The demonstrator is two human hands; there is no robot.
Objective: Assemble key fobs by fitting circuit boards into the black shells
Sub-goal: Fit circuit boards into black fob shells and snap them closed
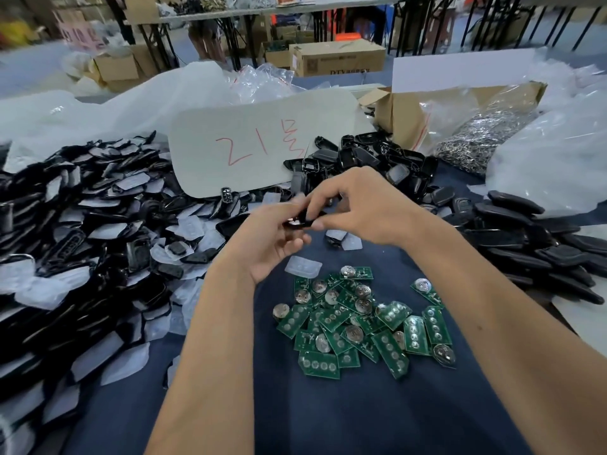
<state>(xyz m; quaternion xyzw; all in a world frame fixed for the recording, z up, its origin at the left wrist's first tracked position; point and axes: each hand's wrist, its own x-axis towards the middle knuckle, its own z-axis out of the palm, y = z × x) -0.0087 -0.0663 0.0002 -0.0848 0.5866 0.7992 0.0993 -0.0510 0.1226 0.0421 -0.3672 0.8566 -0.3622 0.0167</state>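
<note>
Far left of my grip, black shells and clear pads (82, 224) heap up on the surface. My left hand (272, 244) cradles one black shell (300, 222) from below, fingers curled around it. My right hand (354, 208) pinches the same shell from above and the right, so both grips are closed on it. Its long axis looks to run left to right between my hands, though blur hides detail. The green circuit boards (361, 320) lie just below both grips, toward me, about equally near each hand. Finished black fobs (532, 244) stack to the right.
</note>
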